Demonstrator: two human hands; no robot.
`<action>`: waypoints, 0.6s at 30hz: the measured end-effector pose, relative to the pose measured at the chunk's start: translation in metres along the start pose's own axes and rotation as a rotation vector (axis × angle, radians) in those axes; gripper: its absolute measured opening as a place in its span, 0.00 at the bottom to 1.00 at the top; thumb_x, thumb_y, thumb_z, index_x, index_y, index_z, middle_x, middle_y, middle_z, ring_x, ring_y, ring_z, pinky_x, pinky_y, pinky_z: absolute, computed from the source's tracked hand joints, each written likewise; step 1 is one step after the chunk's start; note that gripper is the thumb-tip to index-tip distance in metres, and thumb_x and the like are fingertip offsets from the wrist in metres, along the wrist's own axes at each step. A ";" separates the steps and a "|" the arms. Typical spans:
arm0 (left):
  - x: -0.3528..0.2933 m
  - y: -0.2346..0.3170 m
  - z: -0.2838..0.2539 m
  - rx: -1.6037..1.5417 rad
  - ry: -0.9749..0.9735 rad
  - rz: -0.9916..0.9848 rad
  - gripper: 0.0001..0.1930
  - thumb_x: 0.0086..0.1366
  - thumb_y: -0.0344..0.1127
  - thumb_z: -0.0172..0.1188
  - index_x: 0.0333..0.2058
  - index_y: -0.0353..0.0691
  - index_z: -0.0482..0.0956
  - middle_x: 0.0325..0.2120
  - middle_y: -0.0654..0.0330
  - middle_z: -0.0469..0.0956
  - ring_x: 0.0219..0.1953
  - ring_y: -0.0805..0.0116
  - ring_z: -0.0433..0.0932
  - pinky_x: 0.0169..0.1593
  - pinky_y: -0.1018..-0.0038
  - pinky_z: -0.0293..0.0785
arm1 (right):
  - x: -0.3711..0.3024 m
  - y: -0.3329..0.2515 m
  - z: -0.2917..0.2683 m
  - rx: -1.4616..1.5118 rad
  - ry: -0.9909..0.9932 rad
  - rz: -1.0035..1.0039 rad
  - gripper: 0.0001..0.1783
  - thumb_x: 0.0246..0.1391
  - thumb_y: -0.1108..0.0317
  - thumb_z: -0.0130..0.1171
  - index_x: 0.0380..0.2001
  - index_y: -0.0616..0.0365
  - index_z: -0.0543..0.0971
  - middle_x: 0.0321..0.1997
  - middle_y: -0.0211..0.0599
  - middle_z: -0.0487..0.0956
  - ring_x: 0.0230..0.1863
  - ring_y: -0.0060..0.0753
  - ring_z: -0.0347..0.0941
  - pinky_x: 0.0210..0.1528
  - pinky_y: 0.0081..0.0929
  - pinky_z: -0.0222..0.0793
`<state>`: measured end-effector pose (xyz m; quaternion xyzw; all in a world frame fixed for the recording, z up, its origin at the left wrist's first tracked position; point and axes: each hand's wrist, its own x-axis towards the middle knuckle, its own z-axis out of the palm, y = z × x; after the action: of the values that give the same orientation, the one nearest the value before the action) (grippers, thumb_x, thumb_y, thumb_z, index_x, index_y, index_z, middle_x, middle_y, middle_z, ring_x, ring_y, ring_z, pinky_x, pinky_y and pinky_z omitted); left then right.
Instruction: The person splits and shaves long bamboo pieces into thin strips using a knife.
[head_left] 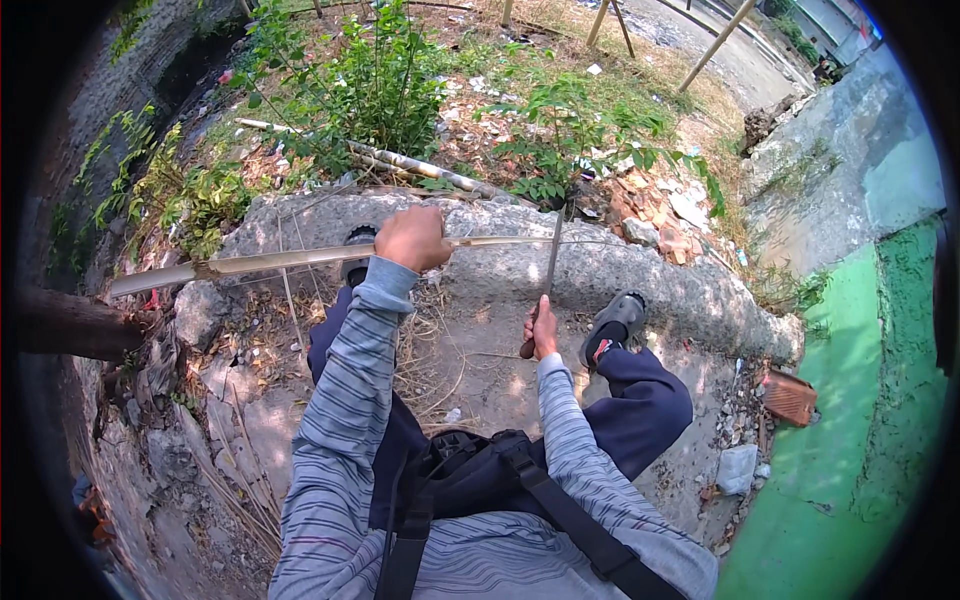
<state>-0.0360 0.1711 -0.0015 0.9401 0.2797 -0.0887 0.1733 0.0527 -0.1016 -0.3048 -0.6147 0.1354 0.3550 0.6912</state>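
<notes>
The left hand (412,238) was closed in a fist, its fingers curled tightly around a long, flat, pale strip of split bamboo (240,265), with the back of the hand turned upward and no gap showing between fingers and palm. The right hand (541,330) was likewise closed, its fingers wrapped around the brown, rounded handle (527,349) of a knife, the butt poking out below the grip. The knife's long, narrow, dark metal blade (554,262) pointed away from the person, nearly upright in the view, and crossed the thin right-hand end of the strip; whether the two touched there could not be told. The strip lay across the view above a rough grey concrete ledge (680,290), its broader end reaching far to the person's left. The left forearm, in a grey-blue striped sleeve (345,400), stretched forward and inward, bringing the left hand farther out than the right. The right forearm angled forward and inward too, the right hand sitting between the knees, near a dark grey clog-style shoe (622,315) on the right foot. Thin, straw-coloured shreds (425,365) were scattered over the ground between the feet.
</notes>
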 end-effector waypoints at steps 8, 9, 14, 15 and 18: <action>0.019 0.031 0.051 0.208 0.085 0.151 0.12 0.49 0.37 0.64 0.29 0.34 0.84 0.31 0.46 0.83 0.34 0.48 0.84 0.40 0.60 0.81 | 0.013 0.018 -0.025 -0.198 0.078 0.070 0.33 0.63 0.34 0.45 0.24 0.56 0.68 0.12 0.29 0.65 0.10 0.23 0.60 0.12 0.25 0.55; 0.018 0.031 0.049 0.209 0.118 0.178 0.11 0.50 0.38 0.64 0.28 0.35 0.84 0.30 0.47 0.83 0.32 0.48 0.84 0.38 0.59 0.81 | 0.012 0.016 -0.017 -0.198 0.077 0.074 0.33 0.63 0.34 0.45 0.24 0.56 0.68 0.12 0.29 0.65 0.10 0.23 0.60 0.12 0.25 0.55; -0.019 0.051 -0.015 0.208 0.302 0.336 0.10 0.53 0.38 0.64 0.25 0.36 0.82 0.26 0.50 0.81 0.27 0.50 0.82 0.33 0.59 0.79 | 0.007 -0.001 0.012 -0.076 0.119 -0.181 0.32 0.65 0.36 0.44 0.24 0.55 0.68 0.13 0.27 0.65 0.10 0.20 0.59 0.11 0.22 0.54; -0.021 0.058 -0.024 0.192 0.407 0.402 0.10 0.54 0.38 0.63 0.25 0.36 0.81 0.25 0.50 0.81 0.26 0.50 0.81 0.32 0.59 0.78 | 0.015 -0.004 0.011 -0.036 0.107 -0.239 0.32 0.65 0.36 0.43 0.24 0.55 0.68 0.13 0.27 0.65 0.10 0.19 0.59 0.11 0.22 0.54; 0.004 0.086 -0.004 0.400 0.242 0.306 0.06 0.54 0.38 0.65 0.25 0.42 0.82 0.27 0.55 0.83 0.28 0.58 0.84 0.30 0.65 0.77 | 0.024 0.007 -0.016 -0.063 0.123 -0.077 0.33 0.64 0.34 0.44 0.25 0.56 0.68 0.12 0.27 0.63 0.09 0.21 0.58 0.11 0.23 0.54</action>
<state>0.0153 0.1077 0.0252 0.9908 0.1299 -0.0020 -0.0390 0.0691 -0.1087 -0.3281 -0.6616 0.1425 0.2937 0.6751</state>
